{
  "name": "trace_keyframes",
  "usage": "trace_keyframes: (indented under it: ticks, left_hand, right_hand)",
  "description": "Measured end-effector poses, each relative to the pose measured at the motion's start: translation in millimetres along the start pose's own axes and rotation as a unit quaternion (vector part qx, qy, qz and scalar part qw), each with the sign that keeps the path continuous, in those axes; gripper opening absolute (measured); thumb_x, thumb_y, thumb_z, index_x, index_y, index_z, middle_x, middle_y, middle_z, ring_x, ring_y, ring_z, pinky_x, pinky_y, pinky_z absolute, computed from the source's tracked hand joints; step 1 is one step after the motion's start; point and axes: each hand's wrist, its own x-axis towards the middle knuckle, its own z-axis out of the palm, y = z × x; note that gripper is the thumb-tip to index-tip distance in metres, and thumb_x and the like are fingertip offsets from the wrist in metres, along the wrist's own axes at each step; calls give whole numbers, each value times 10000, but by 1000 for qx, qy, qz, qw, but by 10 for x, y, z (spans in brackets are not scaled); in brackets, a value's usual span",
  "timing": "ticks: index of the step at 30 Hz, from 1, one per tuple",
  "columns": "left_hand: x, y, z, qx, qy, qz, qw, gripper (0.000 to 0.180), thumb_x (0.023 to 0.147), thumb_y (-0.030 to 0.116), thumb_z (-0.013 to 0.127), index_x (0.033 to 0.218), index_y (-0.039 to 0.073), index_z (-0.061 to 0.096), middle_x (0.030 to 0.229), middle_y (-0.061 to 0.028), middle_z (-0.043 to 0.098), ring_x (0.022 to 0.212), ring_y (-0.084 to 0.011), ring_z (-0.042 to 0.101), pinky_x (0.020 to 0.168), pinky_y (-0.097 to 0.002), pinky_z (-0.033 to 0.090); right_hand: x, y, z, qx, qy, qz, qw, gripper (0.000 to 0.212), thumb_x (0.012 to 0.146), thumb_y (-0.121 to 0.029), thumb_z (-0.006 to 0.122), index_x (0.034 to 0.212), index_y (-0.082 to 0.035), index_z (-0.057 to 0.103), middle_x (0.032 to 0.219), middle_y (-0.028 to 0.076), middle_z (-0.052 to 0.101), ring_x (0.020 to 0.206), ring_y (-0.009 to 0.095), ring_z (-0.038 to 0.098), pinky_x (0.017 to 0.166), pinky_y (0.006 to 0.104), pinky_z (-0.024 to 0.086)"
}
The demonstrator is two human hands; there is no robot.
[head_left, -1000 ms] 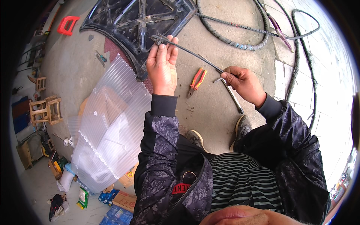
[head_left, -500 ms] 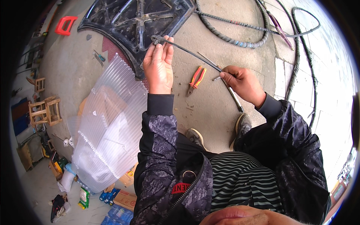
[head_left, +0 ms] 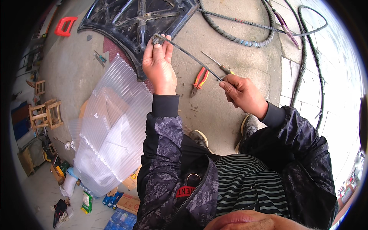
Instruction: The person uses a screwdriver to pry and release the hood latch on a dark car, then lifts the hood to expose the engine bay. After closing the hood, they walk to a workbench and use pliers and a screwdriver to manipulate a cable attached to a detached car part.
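Observation:
A thin dark metal rod (head_left: 193, 58) stretches between my hands, sloping down to the right. Its far end is hooked or joined to a small dark metal piece (head_left: 157, 39). My left hand (head_left: 160, 69) pinches that end, palm up, with thumb and fingers closed. My right hand (head_left: 243, 94) grips the rod's near end between thumb and curled fingers. On the ground between my hands lie pliers (head_left: 200, 81) with red and yellow handles. A screwdriver (head_left: 227, 70) with a yellow and black handle lies just beyond my right hand, partly covered by it.
A black car hood (head_left: 142, 23) lies underside up beyond my left hand. Clear corrugated plastic sheets (head_left: 111, 134) stand left of my arm. Wrapped black hoses (head_left: 245, 43) coil at far right. A red plastic stool (head_left: 66, 27) and wooden stools (head_left: 46, 114) are at left.
My right hand has moved down and slightly left, tilting the rod more steeply. My left hand has shifted slightly left. A silver bar seen beneath my right hand before no longer shows.

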Motion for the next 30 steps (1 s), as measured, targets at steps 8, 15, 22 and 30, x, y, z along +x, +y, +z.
trace_keyframes:
  ticks: [8, 15, 22, 30]
  left_hand:
    - [149, 184, -277, 170, -28, 0, 985, 290, 1067, 46, 541, 1326, -63, 613, 1200, -142, 701, 1081, -226, 718, 934, -310, 595]
    - [195, 278, -398, 308, -80, 24, 948, 278, 1074, 84, 558, 1321, -12, 641, 1168, -86, 718, 1039, -154, 720, 872, -250, 578]
    - [185, 214, -388, 240, -69, -13, 968, 253, 1070, 93, 572, 1294, -4, 639, 1190, -83, 715, 1027, -141, 714, 876, -247, 559]
    - [237, 43, -492, 323, -90, 35, 941, 312, 1026, 17, 604, 1333, -34, 598, 1186, -104, 707, 1086, -140, 664, 964, -271, 520]
  right_hand:
    - [139, 44, -247, -167, 46, -132, 976, 230, 1026, -231, 645, 970, -8, 660, 666, 171, 577, 592, 273, 619, 600, 406, 496]
    - [118, -31, -450, -135, -70, -1, 988, 228, 1059, -238, 592, 1009, -26, 659, 655, 99, 609, 559, 170, 624, 558, 338, 500]
    - [100, 5, -274, 180, -201, 100, 958, 246, 1094, -256, 545, 1070, -27, 629, 744, 65, 694, 585, 146, 677, 542, 254, 533]
    - [94, -74, -308, 382, -192, 65, 902, 427, 1082, -164, 537, 1480, -24, 473, 856, 146, 749, 606, 180, 703, 571, 269, 579]
